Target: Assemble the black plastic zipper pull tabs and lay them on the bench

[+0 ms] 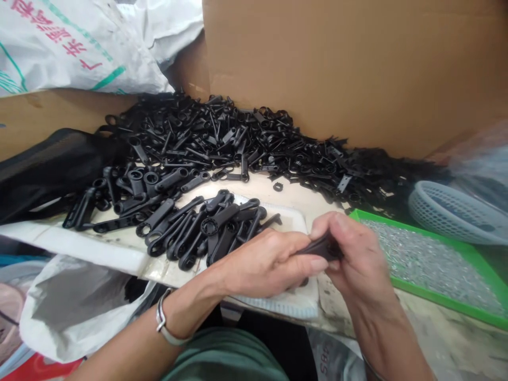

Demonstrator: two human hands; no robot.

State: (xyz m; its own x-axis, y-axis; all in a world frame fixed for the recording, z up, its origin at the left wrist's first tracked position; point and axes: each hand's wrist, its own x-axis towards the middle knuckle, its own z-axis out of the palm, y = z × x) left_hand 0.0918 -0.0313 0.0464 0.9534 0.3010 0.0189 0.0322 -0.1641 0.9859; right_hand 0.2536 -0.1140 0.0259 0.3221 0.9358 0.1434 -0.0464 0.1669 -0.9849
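Both my hands grip one black plastic part (317, 246) above the front edge of the table. My left hand (270, 262) pinches its left end between thumb and fingers. Around the other end, my right hand (353, 251) is closed, covering much of the part. Just left of my hands, a heap of black plastic arms with ringed ends (214, 225) lies on a white cloth pad (296, 217). A green tray (428, 241) full of small silvery metal pieces (440, 270) stands right of my right hand.
A large pile of loose black parts (206, 132) spreads along the cardboard wall (349, 69). A grey perforated basket (456, 214) stands at the right. White woven sacks (79, 47) hang over the back left; an open white bag (79, 307) sits below the table's left edge.
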